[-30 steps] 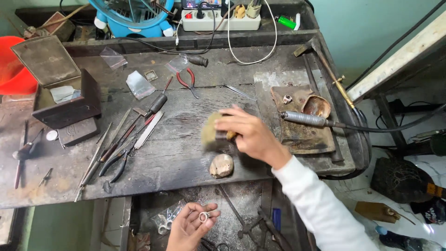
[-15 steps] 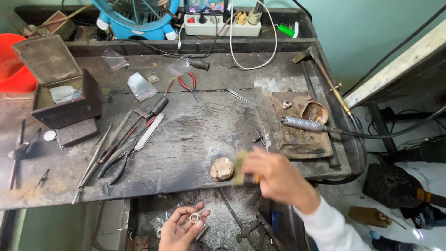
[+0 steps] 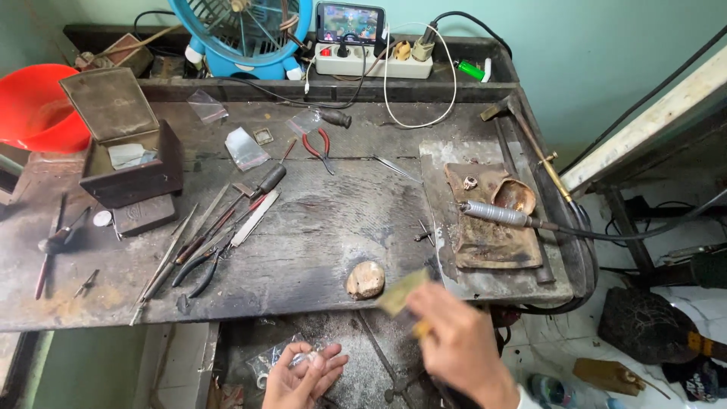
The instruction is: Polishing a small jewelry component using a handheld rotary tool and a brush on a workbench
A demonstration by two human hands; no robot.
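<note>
The table is dark, worn wood, rough and matt with pale scuffs. On it lie dull metal pliers, a matt, stained leather-like pad and a ribbed, shiny metal handpiece. The basin is glossy red plastic, the fan smooth blue plastic.

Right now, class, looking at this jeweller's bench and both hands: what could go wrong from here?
1. The left hand cups a small ring on an open palm below the bench; it could roll off.
2. The right hand sweeps a brush close to the rounded stone at the workbench edge and might knock it off.
</note>
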